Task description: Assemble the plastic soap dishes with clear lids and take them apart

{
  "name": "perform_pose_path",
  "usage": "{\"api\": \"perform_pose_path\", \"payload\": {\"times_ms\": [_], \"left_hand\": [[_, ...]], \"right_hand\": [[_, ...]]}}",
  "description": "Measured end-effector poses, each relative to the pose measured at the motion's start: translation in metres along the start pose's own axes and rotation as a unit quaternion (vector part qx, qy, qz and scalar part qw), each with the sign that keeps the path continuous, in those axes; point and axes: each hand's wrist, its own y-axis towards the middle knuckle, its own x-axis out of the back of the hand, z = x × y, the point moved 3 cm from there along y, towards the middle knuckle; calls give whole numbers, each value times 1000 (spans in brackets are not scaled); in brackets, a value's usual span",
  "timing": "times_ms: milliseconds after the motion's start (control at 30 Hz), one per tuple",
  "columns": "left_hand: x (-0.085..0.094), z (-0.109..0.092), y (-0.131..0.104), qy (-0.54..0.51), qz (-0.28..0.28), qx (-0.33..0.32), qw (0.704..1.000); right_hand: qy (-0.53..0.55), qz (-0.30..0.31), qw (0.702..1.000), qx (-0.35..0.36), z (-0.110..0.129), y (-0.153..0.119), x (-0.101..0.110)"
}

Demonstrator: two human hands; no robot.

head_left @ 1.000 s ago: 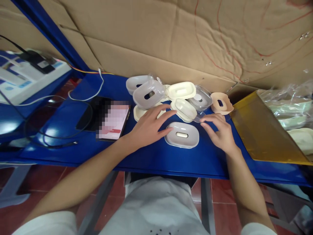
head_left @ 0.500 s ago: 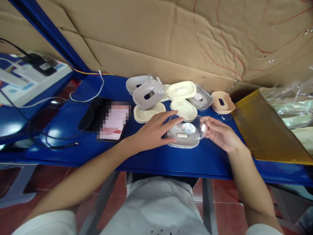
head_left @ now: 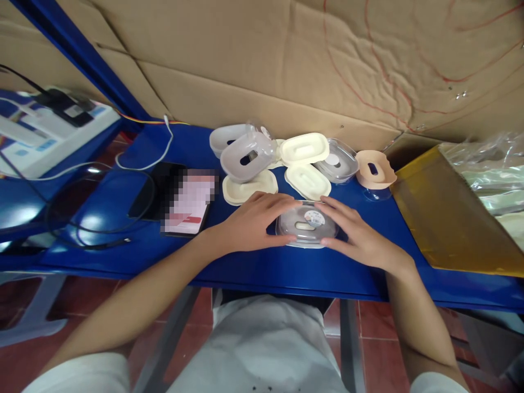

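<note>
A grey oval case [head_left: 301, 228] lies on the blue table near its front edge, with a clear plastic cover [head_left: 292, 213] over it. A round white label [head_left: 315, 218] sits on the cover, right of the slot. My left hand [head_left: 256, 222] grips the left side of the cover, thumb at the near rim and fingers at the far rim. From the right, my right hand [head_left: 358, 232] holds the other side in the same way. Just behind are cream oval trays [head_left: 308, 182] and a cream piece [head_left: 305, 148].
Grey shells [head_left: 248, 155] and another cream tray [head_left: 249, 188] are piled back left. A peach shell [head_left: 375, 169] stands back right, beside a yellow-brown box [head_left: 450, 218]. A phone [head_left: 186, 204], cables and a power strip [head_left: 61, 136] are at left.
The clear cover has come down over the grey case and lies level. My right hand has turned and moved in from the cover's right edge to hold its right side.
</note>
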Motion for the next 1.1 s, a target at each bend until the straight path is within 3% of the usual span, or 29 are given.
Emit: {"api": "perform_pose_path", "payload": {"times_ms": [100,233,433,633,1100], "left_hand": [[2,2,-1,-4,10,3,1000],[-1,3,-2,3,29,13,999],[-11,0,-3,52,63,-26,996],[-13,1,-1,43,62,-25,997],[-14,3,1,82,55,-31,995]], "right_hand": [[-13,21,1000,16,0,-1,-4],[-31,5,999,18,0,0,-5],[-35,9,999,14,9,1,-4],[-50,13,999,12,15,-1,-13],[-191,-61,980,7,26,4,-33]]}}
